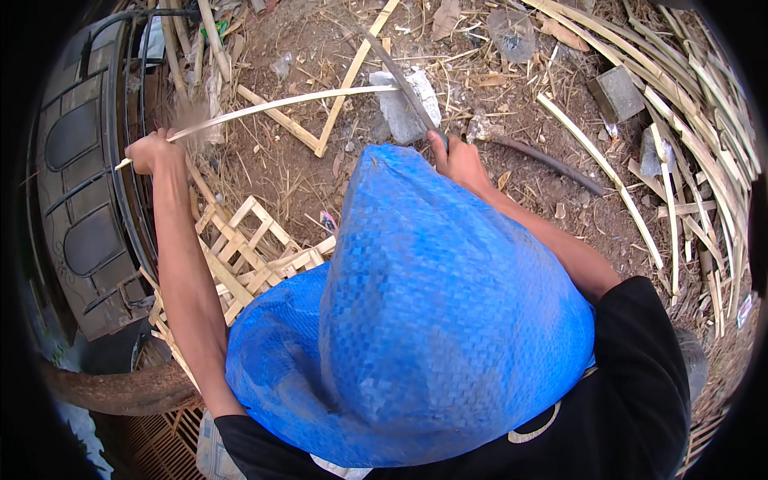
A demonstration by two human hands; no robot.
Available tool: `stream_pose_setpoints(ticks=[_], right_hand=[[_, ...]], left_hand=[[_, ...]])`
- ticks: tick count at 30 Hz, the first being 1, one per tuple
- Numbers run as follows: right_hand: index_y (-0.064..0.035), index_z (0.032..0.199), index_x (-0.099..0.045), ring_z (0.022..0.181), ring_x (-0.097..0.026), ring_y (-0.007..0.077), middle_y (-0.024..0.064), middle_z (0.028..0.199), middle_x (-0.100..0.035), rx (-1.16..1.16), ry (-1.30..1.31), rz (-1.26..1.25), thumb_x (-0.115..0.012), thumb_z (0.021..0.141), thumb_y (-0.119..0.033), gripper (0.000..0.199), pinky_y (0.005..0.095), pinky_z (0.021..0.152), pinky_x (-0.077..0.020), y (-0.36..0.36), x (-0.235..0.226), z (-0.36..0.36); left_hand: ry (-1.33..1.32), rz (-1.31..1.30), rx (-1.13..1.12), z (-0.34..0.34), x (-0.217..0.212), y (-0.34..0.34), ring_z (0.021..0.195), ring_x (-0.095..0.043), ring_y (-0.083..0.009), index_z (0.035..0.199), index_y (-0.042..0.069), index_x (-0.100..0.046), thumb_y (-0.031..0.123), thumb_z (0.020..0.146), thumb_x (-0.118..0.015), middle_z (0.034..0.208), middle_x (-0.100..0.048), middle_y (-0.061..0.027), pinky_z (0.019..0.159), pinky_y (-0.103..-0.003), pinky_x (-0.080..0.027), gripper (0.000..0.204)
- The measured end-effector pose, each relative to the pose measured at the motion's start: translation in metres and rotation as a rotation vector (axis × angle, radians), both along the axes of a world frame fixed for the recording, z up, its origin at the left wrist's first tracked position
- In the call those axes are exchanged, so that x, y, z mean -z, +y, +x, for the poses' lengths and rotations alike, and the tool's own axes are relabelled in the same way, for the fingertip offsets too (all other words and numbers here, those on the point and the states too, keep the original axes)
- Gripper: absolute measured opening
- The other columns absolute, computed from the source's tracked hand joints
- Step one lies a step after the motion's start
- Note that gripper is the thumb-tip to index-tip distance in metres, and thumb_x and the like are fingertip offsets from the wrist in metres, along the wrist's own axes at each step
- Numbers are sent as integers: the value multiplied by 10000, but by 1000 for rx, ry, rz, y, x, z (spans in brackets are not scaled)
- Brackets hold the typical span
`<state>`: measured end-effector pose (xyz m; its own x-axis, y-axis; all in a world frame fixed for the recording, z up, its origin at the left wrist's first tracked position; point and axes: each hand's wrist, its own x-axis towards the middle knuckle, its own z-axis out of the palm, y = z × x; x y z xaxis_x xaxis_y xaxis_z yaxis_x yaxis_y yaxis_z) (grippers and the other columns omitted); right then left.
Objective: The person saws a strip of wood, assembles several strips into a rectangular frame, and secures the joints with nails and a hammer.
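Observation:
My left hand (154, 152), far out to the left, is closed around one end of a long thin pale bamboo strip (280, 101). The strip bows across to a whitish stone block (398, 118), where its other end lies by the blade of a long knife (402, 76). In my right hand (464, 164) is the knife's handle, with the blade slanting up and away over the block. A blue woven plastic sheet (456, 304) covers my lap and hides part of the ground.
A bamboo lattice (240, 240) lies at the left beside the sheet. Many long split strips (712, 128) curve along the right, near a grey brick (618, 94). A dark curved stick (552, 166) rests right of my hand. Metal gate panels (80, 172) and a log (120, 388) are at left.

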<state>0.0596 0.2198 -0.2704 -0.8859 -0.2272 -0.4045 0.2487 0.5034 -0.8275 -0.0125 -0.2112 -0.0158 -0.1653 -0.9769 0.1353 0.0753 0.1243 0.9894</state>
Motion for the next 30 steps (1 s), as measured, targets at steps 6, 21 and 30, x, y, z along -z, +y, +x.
stream_pose_setpoints(ticks=[6, 21, 30], right_hand=[[134, 845, -651, 732, -675, 460, 347, 732, -636, -66, -101, -111, -446, 1022, -533, 720, 535, 734, -511, 19, -33, -19], [163, 903, -651, 798, -664, 541, 399, 767, -629, -152, -46, -110, -452, 1031, -510, 713, 570, 761, -521, 11, -31, -1], [101, 790, -650, 778, -665, 502, 365, 751, -630, -78, -107, -91, -417, 1022, -589, 764, 568, 734, -496, 12, -8, -2]], left_hand=[[103, -106, 467, 6, -7, 26, 537, -242, -183, 763, 161, -163, 338, 1002, -259, 626, -212, -21, 506, -348, -254, 312], [168, -112, 480, 11, -22, 57, 495, -184, -152, 702, 174, -193, 322, 978, -289, 584, -196, -4, 473, -312, -196, 328], [170, -116, 514, 12, -25, 62, 506, -189, -150, 716, 160, -185, 378, 1013, -297, 589, -182, -5, 475, -303, -198, 385]])
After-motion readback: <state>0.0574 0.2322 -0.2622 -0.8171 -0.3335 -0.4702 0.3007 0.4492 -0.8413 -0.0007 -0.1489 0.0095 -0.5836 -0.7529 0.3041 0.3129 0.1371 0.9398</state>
